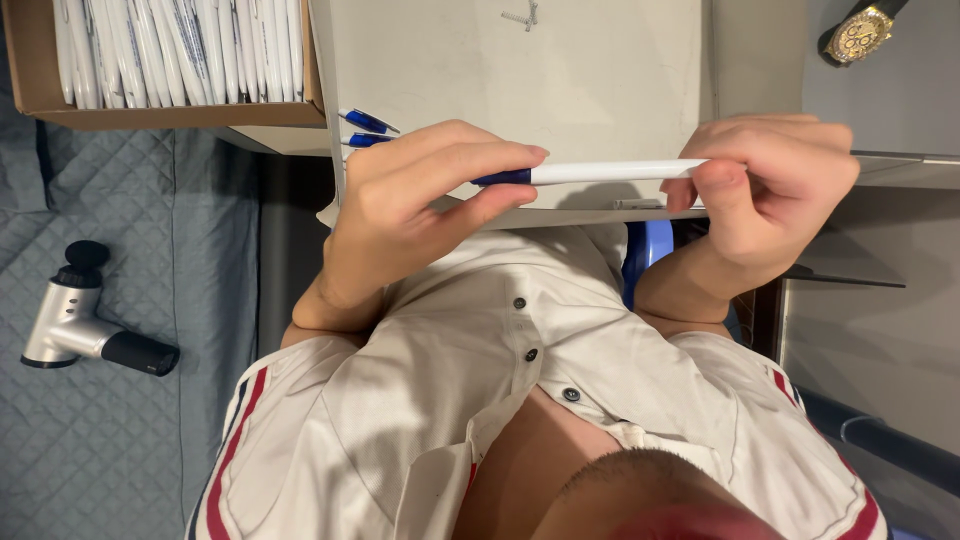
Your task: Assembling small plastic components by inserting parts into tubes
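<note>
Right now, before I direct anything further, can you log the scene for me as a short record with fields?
Left hand: left hand pinches the blue end of the pen
Right hand: right hand grips the pen's white end
Pen pose: level, above the white board
Nearby stock: cardboard box of white pens, two loose blue-tipped pens beside it
Other items: massage gun on grey quilt, gold wristwatch

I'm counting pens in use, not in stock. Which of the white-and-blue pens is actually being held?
The pen stretched between the left hand and right hand, gripped at both ends. The two pens by the cardboard box lie untouched.
</note>
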